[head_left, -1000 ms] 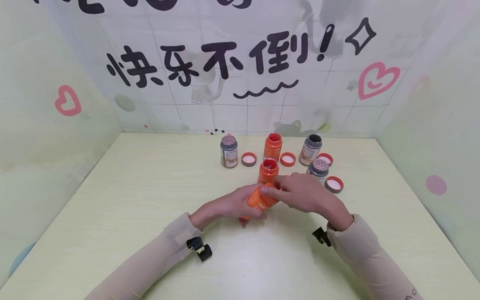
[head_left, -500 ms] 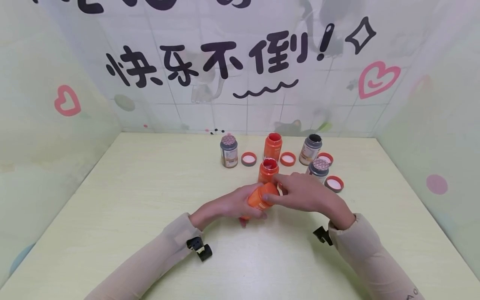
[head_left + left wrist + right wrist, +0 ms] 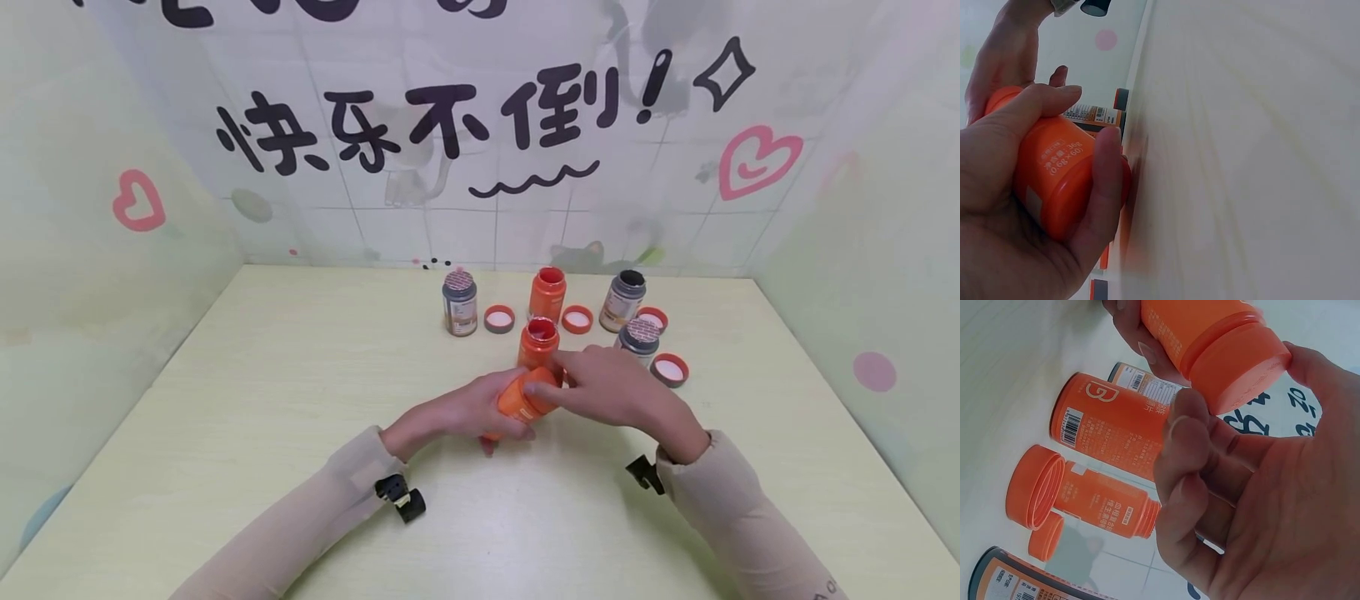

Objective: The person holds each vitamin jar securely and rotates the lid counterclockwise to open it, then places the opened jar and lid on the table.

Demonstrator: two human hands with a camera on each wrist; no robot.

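In the head view my left hand [image 3: 480, 407] holds an orange bottle [image 3: 517, 403] tilted above the table, its fingers and thumb wrapped round the body. My right hand [image 3: 609, 387] pinches the bottle's orange cap [image 3: 1241, 370] between thumb and fingers; the right wrist view shows the cap seated on the neck. White print shows on the bottle's side [image 3: 1063, 156] in the left wrist view. Just behind the hands stands an uncapped orange bottle [image 3: 537, 343], with a second uncapped orange bottle [image 3: 547, 295] farther back.
A grey bottle [image 3: 460, 313] with a patterned seal stands left. To the right are a dark-mouthed grey bottle [image 3: 622, 305] and a sealed grey bottle [image 3: 639, 340], partly hidden by my hand. Removed caps lie beside them, including a grey-rimmed cap [image 3: 498, 318] and an orange cap [image 3: 577, 319].
The right thumb and fingers have shifted slightly on the cap. My left hand and its bottle stay almost in the same place, and the standing bottles have not moved.
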